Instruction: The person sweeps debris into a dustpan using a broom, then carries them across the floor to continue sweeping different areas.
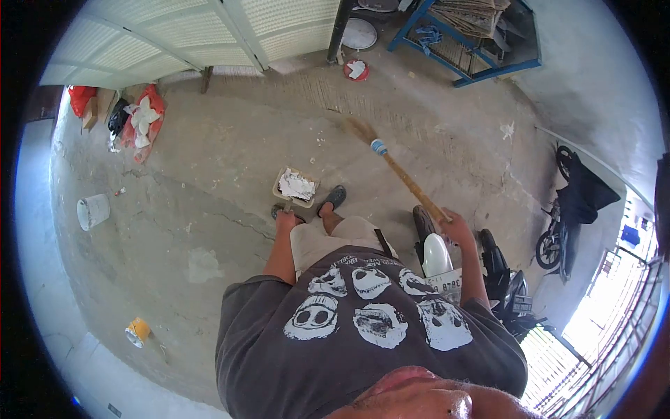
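My left hand (286, 221) is closed around the short handle of a dustpan (305, 203), held low by my feet. White scraps (296, 186) are heaped in the dustpan. Out to the right, my right hand (455, 226) grips the end of a broom (410, 184). Its wooden handle slants up and left to a blue-and-white band, and the straw bristles (361, 128) reach the concrete floor, slightly blurred.
Small white bits dot the floor (230, 146). Bags (143, 122) lie at left, near a white bucket (93, 211) and a yellow container (137, 332). A blue rack (464, 52) stands at back right. Motorcycles (508, 283) are parked close on my right.
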A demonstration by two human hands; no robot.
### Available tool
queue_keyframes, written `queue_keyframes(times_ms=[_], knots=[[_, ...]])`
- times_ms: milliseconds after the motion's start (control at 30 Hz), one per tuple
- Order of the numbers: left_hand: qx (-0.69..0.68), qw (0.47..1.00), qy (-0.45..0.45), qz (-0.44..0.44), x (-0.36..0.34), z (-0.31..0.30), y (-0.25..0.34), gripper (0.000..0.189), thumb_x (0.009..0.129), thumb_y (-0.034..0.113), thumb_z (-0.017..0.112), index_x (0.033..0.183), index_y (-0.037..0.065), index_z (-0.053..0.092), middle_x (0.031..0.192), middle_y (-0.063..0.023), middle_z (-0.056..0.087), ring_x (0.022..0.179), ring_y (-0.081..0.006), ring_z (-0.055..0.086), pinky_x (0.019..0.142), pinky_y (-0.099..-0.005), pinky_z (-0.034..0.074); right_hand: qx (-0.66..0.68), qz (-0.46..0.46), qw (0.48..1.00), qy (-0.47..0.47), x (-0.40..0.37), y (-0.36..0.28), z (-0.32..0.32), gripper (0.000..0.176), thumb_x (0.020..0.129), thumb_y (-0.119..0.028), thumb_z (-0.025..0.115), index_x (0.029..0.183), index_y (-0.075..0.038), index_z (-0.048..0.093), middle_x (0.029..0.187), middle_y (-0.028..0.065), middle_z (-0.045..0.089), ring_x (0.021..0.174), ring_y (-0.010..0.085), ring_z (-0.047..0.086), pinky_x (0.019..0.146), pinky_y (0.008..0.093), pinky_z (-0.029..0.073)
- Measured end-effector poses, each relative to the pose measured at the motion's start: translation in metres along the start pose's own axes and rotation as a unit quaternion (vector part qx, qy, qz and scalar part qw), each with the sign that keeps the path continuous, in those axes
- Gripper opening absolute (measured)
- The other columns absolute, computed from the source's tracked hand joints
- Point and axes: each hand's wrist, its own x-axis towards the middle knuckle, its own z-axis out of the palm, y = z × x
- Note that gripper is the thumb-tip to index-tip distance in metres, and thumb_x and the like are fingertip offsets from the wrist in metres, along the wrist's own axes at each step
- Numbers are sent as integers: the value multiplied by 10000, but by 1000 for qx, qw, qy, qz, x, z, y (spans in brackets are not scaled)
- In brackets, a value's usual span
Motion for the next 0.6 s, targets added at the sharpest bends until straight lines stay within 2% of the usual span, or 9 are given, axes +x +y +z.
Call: queue_keyframes(times_ms=[100,200,267,333,367,433,467,533,600], knots=[[-45,998,11,-53,0,10,-12,544,836,281,582,1197,-101,439,1109,-314,578,1046,-442,565,870,-483,460,-74,-98,987,100,100,90,17,505,853,-283,610,1306,-82,513,609,82,589,476,142,562,431,300,451],[-40,998,36,-36,3,19,-25,540,842,286,583,1205,-89,445,1114,-310,579,1049,-434,566,871,-478,462,71,-14,997,22,112,33,17,438,846,-234,607,1237,-52,528,637,80,586,477,156,561,438,312,456],[-20,998,40,-35,-7,15,-17,532,846,283,582,1207,-85,448,1117,-309,578,1051,-430,567,871,-476,464,65,-32,997,19,138,31,32,418,836,-214,611,1209,-47,521,653,79,585,479,162,570,439,315,461],[-211,964,68,-149,-25,-20,20,505,859,266,569,1213,-75,453,1127,-308,573,1056,-428,565,876,-470,464,58,-52,997,12,143,27,54,398,827,-193,615,1181,-42,515,669,79,583,482,168,579,440,318,466],[-214,962,70,-153,-32,-36,33,505,859,266,569,1213,-75,453,1127,-308,573,1056,-428,565,876,-470,464,42,-36,998,-2,134,22,66,435,810,-184,628,1200,-44,496,686,89,594,489,177,591,449,328,475],[-229,953,-16,-197,-40,-62,52,492,870,254,558,1220,-76,452,1153,-295,566,1085,-416,552,890,-462,459,-71,-74,995,-21,135,52,90,495,777,-176,648,1221,-45,471,710,105,612,502,194,611,477,351,494],[-231,952,-14,-199,-39,-25,33,492,870,254,558,1220,-76,452,1153,-295,566,1085,-416,552,890,-462,459,-164,-125,978,-25,141,85,106,516,762,-178,656,1223,-45,466,717,110,620,508,202,619,496,362,504],[-39,992,3,-116,10,21,-14,848,668,562,697,1239,-36,506,1183,-235,589,1061,-312,605,873,-386,500,-161,-129,973,-105,61,42,97,528,748,-191,667,1216,-48,468,737,118,634,532,201,622,533,373,510],[-50,994,25,-88,5,71,-36,839,640,561,712,1227,-11,532,1162,-219,606,1048,-311,611,857,-387,511,-175,-120,964,-159,50,72,108,567,743,-188,671,1259,-64,472,728,98,633,547,184,610,535,360,500]])
